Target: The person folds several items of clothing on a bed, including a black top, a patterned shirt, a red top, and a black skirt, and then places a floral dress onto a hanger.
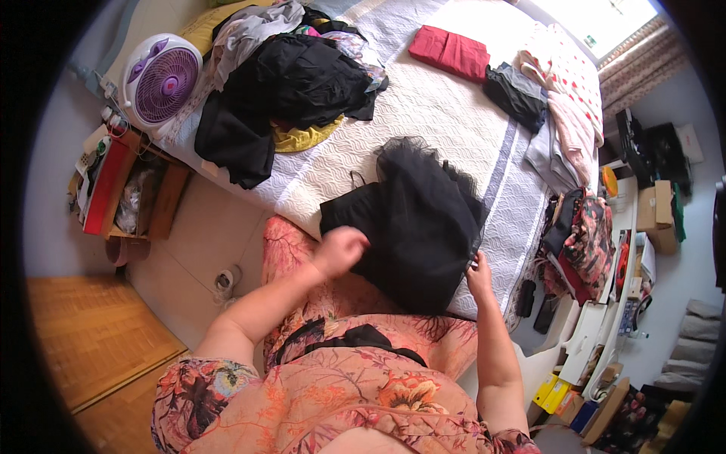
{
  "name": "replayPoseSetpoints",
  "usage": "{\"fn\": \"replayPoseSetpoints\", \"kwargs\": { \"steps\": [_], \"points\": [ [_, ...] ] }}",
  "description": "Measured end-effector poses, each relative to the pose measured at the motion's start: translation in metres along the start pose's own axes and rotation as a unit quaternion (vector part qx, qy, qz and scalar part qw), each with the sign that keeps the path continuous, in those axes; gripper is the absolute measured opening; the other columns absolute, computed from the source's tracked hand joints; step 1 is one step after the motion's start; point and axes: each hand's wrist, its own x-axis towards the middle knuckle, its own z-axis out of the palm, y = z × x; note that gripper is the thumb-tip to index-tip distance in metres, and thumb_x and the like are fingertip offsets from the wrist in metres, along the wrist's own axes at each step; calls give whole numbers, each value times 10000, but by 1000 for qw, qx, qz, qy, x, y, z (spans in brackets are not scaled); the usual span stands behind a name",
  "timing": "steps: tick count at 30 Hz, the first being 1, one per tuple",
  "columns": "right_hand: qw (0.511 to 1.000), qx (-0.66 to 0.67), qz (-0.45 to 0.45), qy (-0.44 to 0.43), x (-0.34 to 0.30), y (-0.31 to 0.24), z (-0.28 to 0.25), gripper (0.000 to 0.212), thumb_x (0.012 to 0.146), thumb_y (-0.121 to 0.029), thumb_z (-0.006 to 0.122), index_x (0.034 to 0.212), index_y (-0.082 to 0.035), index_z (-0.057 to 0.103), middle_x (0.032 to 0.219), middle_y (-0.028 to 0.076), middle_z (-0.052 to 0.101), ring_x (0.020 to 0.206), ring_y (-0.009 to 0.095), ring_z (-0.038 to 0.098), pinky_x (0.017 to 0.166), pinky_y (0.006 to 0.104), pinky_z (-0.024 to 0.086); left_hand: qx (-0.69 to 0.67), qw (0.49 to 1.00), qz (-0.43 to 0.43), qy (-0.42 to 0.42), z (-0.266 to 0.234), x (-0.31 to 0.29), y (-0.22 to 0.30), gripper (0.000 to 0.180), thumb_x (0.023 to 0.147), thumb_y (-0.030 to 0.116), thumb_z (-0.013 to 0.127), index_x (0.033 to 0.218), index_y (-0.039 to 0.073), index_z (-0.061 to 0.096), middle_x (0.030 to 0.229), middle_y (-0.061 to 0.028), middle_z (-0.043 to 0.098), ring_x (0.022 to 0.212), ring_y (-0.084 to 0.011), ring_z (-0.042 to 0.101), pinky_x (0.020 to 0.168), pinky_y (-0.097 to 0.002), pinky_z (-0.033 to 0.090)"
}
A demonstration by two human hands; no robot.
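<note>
A black dress (pixel 412 227) with sheer tulle ruffles and a thin strap lies spread on the near edge of the bed, partly over my lap. At its right edge, my right hand (pixel 478 275) pinches the fabric between thumb and fingers, with a small pale spot showing there. My left hand (pixel 340 252) is at the dress's left side, slightly blurred, its fingers curled in. Whether any cloth is inside those fingers is hidden.
A heap of dark clothes (pixel 302 79) sits at the bed's far left, by a white and purple fan (pixel 160 82). A folded red cloth (pixel 449 53) and folded dark garments (pixel 517 97) lie far right. Beyond the bed's right side is a cluttered white shelf (pixel 586 348).
</note>
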Motion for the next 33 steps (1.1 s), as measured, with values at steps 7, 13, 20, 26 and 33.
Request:
{"fn": "replayPoseSetpoints", "kwargs": {
  "steps": [7,13,20,26,33],
  "points": [
    [934,-241,-208,166,-77,-32,31,369,692,-6,541,1046,8,440,935,142,466,730,215,508,641,296,434,-70,948,-302,-76,-25,46,-76,503,623,275,706,987,-17,519,903,-178,582,822,-261,571,741,-308,446],
    [974,156,-162,-35,-109,-119,42,393,778,-65,556,1142,-7,420,1002,74,515,777,112,497,677,229,418,11,995,96,20,53,19,55,327,630,99,633,925,11,524,872,-138,551,815,-277,541,706,-324,449],
    [965,208,129,-94,-105,-102,7,439,736,-144,605,1111,25,450,912,64,559,791,117,527,694,244,430,32,926,261,-271,85,-28,145,413,627,109,629,1015,43,502,967,-146,483,893,-317,491,774,-367,423],
    [903,403,135,-59,-126,-89,-17,255,802,-174,541,1000,-15,536,911,50,570,771,138,545,689,256,435,-149,935,27,-322,66,-22,130,464,726,132,622,1131,23,422,1015,-117,493,959,-180,489,747,-287,451],
    [860,480,82,-151,-131,-100,-2,310,808,-144,538,1088,-25,475,997,43,539,859,132,529,746,250,430,-369,827,-259,-337,43,6,157,650,778,311,582,1267,90,214,1187,-68,381,959,-148,477,740,-332,453]
  ]
}}
